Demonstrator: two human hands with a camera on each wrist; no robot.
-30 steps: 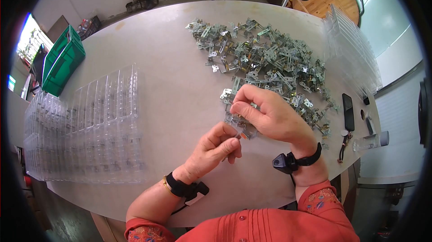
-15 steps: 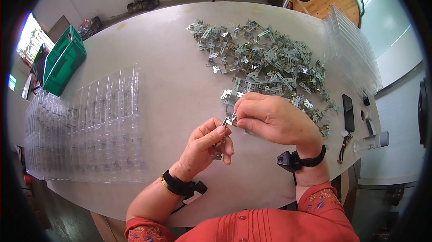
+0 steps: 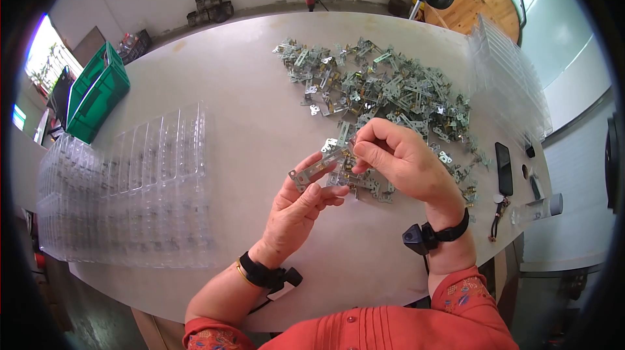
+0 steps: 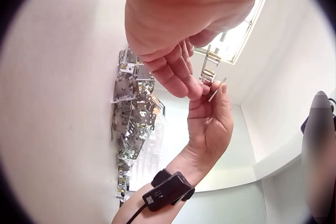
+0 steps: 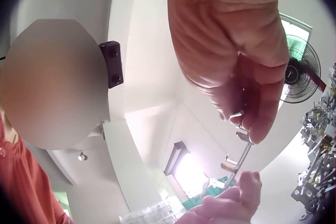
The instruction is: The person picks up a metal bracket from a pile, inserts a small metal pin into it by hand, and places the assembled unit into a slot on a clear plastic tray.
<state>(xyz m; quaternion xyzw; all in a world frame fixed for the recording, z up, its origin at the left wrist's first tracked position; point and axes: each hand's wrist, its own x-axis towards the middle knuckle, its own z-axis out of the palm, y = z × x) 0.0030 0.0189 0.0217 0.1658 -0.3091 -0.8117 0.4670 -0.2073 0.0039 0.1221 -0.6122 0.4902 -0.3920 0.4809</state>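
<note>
- Clearly, the metal strip (image 3: 317, 168) is held up off the bench (image 3: 247, 83) between both hands, just in front of the pile of metal parts (image 3: 390, 86).
- The left hand (image 3: 296, 210) pinches the strip's lower end between thumb and fingers. The right hand (image 3: 403, 161) nips the upper end with curled fingertips.
- The strip looks like thin stamped steel with punched holes, so it is probably light and stiff.
- Its plated faces may be slippery and its cut edges sharp. Gripping the flat faces near either end seems safest.
- The parts in the pile lie tangled, so lifting one would likely drag its neighbours along.
- No writing or brand can be read on the strip, the clear plastic trays (image 3: 130, 187), the green crate (image 3: 94, 93) or the phone (image 3: 503, 162).
</note>
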